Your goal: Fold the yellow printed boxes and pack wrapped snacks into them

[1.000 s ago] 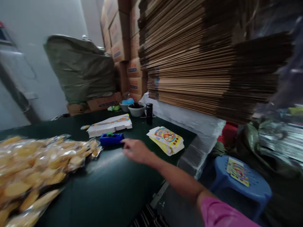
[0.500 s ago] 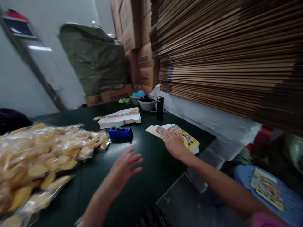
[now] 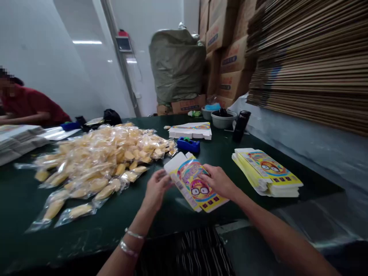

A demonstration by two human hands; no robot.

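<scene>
My right hand point(image 3: 220, 182) grips a flat, unfolded-looking yellow carton point(image 3: 198, 189) by its right side, thumb on top. The carton is printed with a cartoon face in glasses and lies tilted above the dark green table. At its left edge, my left hand point(image 3: 157, 188) has its fingers curled against the cardboard; their tips are slightly blurred. To the right rests a stack of similar flat cartons point(image 3: 267, 168). Many clear-wrapped, pale yellow pieces point(image 3: 106, 161) are heaped on the left.
Beyond my hands are a blue tape dispenser point(image 3: 188, 145), a pile of white cartons point(image 3: 189, 132), a grey bowl point(image 3: 222, 120) and a black bottle point(image 3: 241, 126). Folded cardboard point(image 3: 313, 73) is stacked at right. A person in a red shirt point(image 3: 40, 105) sits at far left.
My right hand has taken the flat carton from the stack and brought it left, in front of me. My left hand has closed in on the carton's edge. The view has turned left.
</scene>
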